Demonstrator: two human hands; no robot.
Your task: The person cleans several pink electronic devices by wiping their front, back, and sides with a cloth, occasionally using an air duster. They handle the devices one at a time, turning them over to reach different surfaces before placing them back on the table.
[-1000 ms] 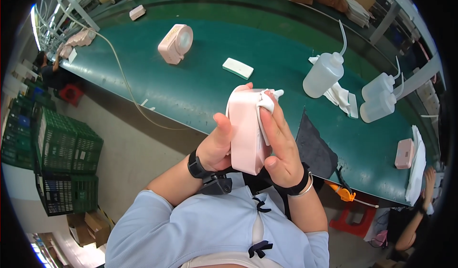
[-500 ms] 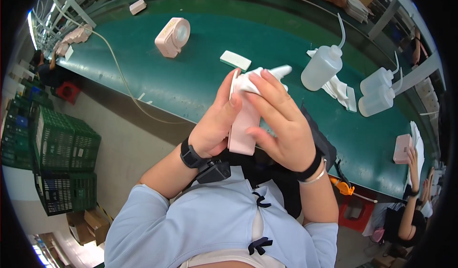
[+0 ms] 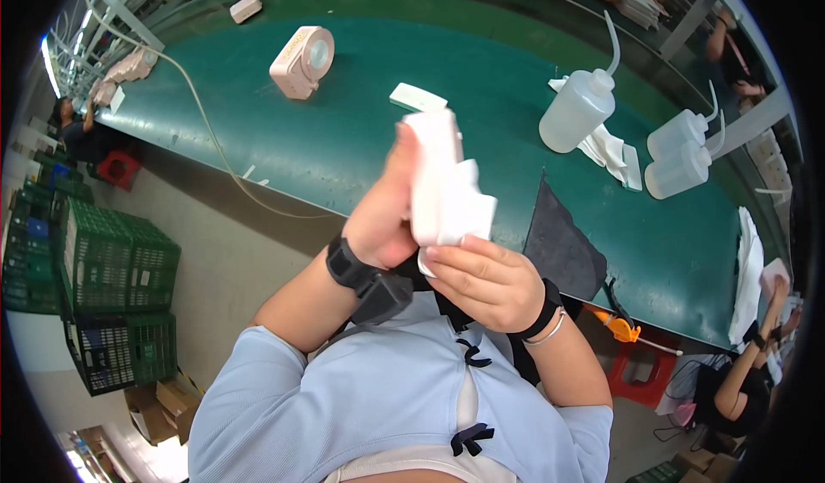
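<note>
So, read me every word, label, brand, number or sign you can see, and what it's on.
Pink device on the table: gold lettering, too small to read.
Pink case in the left hand: blurred, no text readable.
Elsewhere: nothing I can read.

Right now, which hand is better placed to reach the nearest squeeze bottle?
Probably the right hand: it is on the squeeze bottle's side, fingers by the white cloth, while the left hand grips the pink case.

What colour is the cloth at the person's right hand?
The cloth is white, seen in the head view.
</note>
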